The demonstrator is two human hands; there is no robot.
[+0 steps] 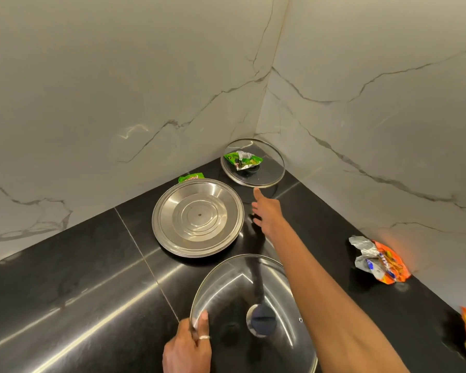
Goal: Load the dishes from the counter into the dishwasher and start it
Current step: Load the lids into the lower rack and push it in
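Ideally, left hand (187,348) pinching the big lid (226,289), the right hand (267,212), fingers (257,193) spread and empty, should tip the wrapper (242,159) off the small lid (269,175).

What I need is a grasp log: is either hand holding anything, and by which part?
The left hand pinches the big lid at its left rim. The right hand, open near the small lid, holds nothing.

The steel plate (198,218) hides most of a green packet (191,178).
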